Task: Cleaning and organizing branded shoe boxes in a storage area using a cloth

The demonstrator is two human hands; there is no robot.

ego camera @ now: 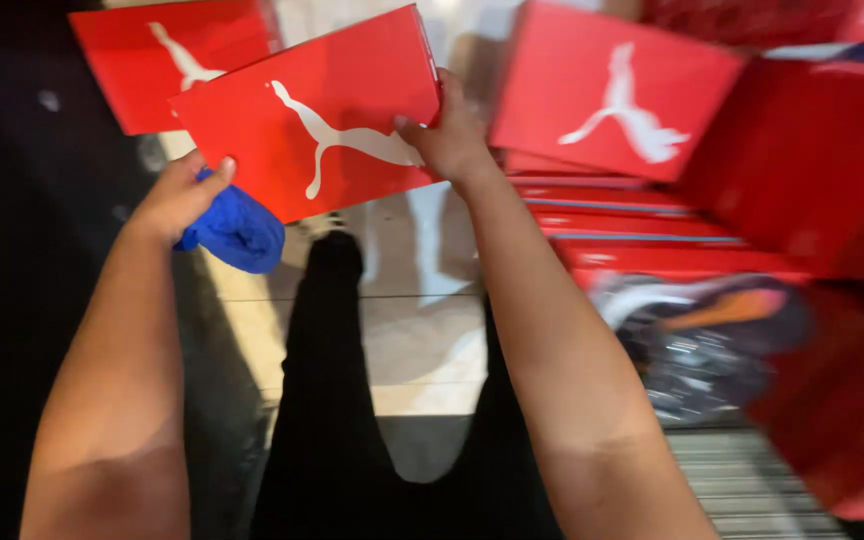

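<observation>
I keep the red box lid (322,115) level above the pale floor (422,350), right hand (452,135) pinching its right edge, left hand (177,195) gripping its lower-left corner (blue cloth (237,230) bunched under the same fingers), steadying both edges evenly.

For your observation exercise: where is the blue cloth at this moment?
In the head view, the blue cloth sits left of centre, bunched in the left hand, just under the lower left corner of the red box both hands hold.
</observation>
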